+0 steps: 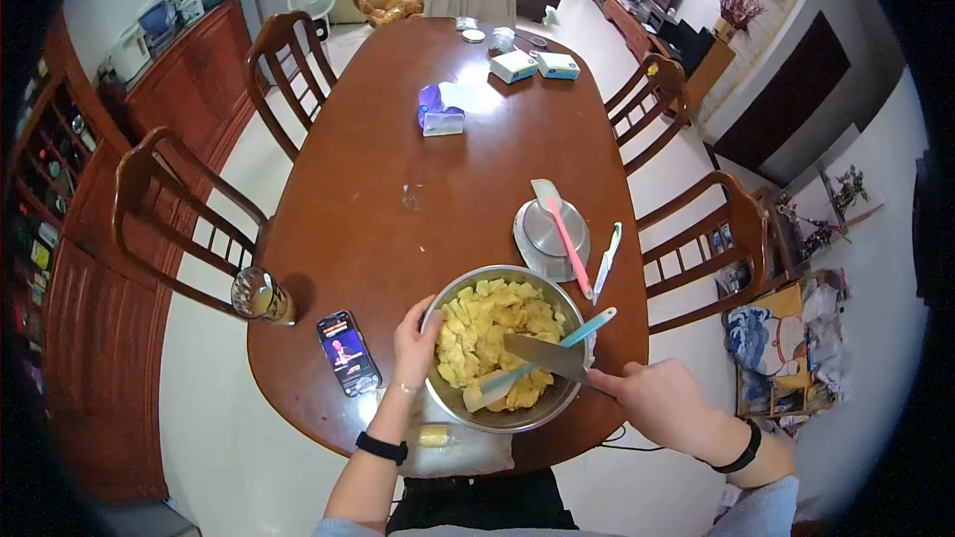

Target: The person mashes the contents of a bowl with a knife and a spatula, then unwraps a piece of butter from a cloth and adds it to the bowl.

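A metal bowl (568, 310) full of yellow chunks (485, 323) stands at the table's near edge. My left hand (416, 343) holds the bowl's left rim, thumb toward the inside and the other fingers largely hidden. In my right hand (662, 400) is a wide-bladed knife (547, 354), closed round its handle, with the blade reaching over the chunks from the right. A spatula (577, 331) with a light-blue handle lies across the bowl, its pale head on the chunks and its handle past the right rim. The knife blade crosses above this spatula.
Behind the bowl, a pink spatula (568, 244) rests on a kitchen scale (527, 236), beside a small white-and-blue knife (607, 259). Left are a phone (348, 353) and a glass of drink (263, 296). A purple packet (434, 109) and tissue packs (514, 66) lie farther back. Chairs surround the table.
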A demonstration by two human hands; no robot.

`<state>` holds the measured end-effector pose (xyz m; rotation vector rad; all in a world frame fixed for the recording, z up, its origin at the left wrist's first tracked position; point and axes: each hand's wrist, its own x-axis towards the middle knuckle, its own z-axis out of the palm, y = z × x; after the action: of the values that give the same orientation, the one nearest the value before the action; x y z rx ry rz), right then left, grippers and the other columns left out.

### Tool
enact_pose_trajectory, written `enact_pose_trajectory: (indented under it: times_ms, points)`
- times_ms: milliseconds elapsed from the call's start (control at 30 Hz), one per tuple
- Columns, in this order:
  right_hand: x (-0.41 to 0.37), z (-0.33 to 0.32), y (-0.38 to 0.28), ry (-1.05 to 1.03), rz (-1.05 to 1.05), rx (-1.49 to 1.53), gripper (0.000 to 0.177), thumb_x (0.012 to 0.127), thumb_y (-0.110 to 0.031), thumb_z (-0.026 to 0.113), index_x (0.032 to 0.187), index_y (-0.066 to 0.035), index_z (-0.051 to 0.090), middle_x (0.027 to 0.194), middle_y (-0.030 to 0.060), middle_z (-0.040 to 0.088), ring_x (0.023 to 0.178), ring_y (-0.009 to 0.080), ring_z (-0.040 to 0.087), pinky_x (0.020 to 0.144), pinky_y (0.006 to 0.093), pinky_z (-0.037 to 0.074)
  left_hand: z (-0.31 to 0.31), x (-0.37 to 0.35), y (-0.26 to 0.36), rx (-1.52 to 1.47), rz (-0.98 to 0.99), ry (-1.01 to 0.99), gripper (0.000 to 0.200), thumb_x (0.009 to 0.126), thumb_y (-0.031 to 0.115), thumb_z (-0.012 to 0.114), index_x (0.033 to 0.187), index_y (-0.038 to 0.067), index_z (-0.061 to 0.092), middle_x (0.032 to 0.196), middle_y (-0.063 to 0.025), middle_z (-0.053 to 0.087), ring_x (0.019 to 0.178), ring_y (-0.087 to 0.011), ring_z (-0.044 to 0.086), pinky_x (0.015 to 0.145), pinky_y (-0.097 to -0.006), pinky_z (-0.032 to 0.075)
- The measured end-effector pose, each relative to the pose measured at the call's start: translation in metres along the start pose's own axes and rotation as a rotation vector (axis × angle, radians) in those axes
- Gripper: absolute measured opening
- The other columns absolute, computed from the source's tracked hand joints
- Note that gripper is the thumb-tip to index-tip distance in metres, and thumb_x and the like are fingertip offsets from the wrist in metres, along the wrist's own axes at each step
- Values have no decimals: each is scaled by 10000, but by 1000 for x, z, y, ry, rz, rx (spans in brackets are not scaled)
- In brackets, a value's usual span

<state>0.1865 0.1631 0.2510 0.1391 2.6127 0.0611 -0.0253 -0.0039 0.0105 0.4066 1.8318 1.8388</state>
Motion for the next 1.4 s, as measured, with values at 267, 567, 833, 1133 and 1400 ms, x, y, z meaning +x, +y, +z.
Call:
enact_pose_trajectory:
  times_ms: [267,567,833,1133,1400]
  points:
    - [19,-19,-5,-77,-133,-85,422,803,-99,567,1222,-51,546,683,95,598,598,232,637,491,342,507,29,-70,-14,-11,69,337,372,994,182,425,1296,-36,442,1230,-150,545,1144,-214,509,992,-324,375]
    - [60,-13,48,-77,-313,-49,392,817,-89,548,1206,-116,590,686,91,632,639,278,665,552,389,535,19,-48,-20,-52,49,250,298,986,149,443,1218,-28,505,1118,-101,597,1032,-157,542,917,-292,420]
    - [73,-12,57,-42,-407,-203,402,841,-100,511,1236,-127,579,680,110,637,638,288,665,564,398,546,19,-42,-13,-62,30,199,296,993,161,440,1218,-19,507,1134,-83,589,1034,-148,538,917,-280,416]
    - [98,-30,35,-263,-293,-26,369,772,-143,638,1140,-126,646,800,127,668,786,286,676,673,399,552,23,-43,-11,-96,57,222,293,989,150,428,1200,-31,521,1100,-100,597,1016,-157,539,910,-285,414]
    - [124,10,16,-376,-58,205,446,738,-174,663,1183,-160,626,867,110,679,835,298,658,726,416,521,20,-43,-13,-113,49,215,278,989,146,418,1169,-34,529,1053,-84,589,982,-158,537,896,-288,417]
